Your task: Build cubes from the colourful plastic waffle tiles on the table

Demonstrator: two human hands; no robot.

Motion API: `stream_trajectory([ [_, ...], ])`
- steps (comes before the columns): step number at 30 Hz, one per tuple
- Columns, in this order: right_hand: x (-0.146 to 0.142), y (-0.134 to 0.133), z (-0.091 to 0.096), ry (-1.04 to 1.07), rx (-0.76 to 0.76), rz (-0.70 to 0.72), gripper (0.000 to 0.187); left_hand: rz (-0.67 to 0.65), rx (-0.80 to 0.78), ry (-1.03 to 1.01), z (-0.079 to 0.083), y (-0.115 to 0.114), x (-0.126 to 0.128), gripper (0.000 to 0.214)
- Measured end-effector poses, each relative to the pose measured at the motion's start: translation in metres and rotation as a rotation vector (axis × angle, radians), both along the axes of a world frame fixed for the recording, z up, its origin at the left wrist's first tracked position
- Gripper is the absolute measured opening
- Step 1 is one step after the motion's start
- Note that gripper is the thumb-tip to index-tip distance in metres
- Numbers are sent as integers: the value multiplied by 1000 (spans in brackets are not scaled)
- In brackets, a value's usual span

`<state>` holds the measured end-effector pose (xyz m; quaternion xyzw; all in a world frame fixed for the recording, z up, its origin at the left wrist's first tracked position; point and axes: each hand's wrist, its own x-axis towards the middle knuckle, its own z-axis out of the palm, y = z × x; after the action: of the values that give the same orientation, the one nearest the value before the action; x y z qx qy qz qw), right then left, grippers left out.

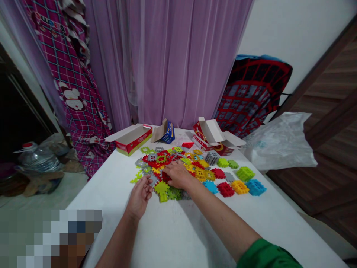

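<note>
Pc heap: toothed plastic pcs [161, 159], mixed colours, overlapping, mid-tbl, partly under the R hand.
R hand: R hand [178, 174] over near side of heap, fingers bent down at a dark red pc [166, 176]; fingertips hidden, cannot tell if gripped.
L hand: L hand [141, 191] just beside heap's near-left edge, fingers loosely curled; cannot tell if anything's held.
Pcs apart: chunky blocks to R of heap, incl. red block [225, 189], yellow block [240, 187], blue block [256, 187], green block [245, 173]; spaced out, seemingly built up.
Progress (judged): several blocks look finished; most pcs, still in heap, look undone.
Far edge: red-green box [131, 145], blue box [169, 132] & red-white box [203, 137], flaps up.
Support: white tbl [167, 234].
Bkgd: purple curtain [170, 56] behind; plastic bag [281, 141] at R.
</note>
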<state>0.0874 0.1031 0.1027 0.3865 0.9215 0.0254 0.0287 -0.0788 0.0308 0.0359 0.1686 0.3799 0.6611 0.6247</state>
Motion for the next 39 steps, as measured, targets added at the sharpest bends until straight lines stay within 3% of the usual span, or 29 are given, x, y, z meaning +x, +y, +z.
stream_trajectory([
  [4,0,3,-4,102,4,-90,22,-4,0,13,0,0,0,43],
  [7,9,5,-11,457,-81,-273,25,-9,10,61,1,-1,1,42],
  [11,14,-2,-25,1111,-498,-417,33,-76,30,254,-1,-3,8,50],
  [13,12,-12,-30,1316,-685,-415,40,-143,46,389,-3,-4,13,54],
  [15,11,-23,-32,1424,-762,-416,44,-196,58,495,-4,-6,17,55],
  [20,15,-45,-34,1448,-781,-451,34,-240,42,578,-1,-12,28,41],
  [29,45,-60,-45,1290,-592,-419,16,-239,-27,588,5,-19,40,38],
  [33,56,-67,-44,1212,-466,-390,21,-274,-28,594,8,-24,46,33],
  [39,62,-72,-53,1378,-563,-420,28,-363,12,600,8,-31,60,36],
])
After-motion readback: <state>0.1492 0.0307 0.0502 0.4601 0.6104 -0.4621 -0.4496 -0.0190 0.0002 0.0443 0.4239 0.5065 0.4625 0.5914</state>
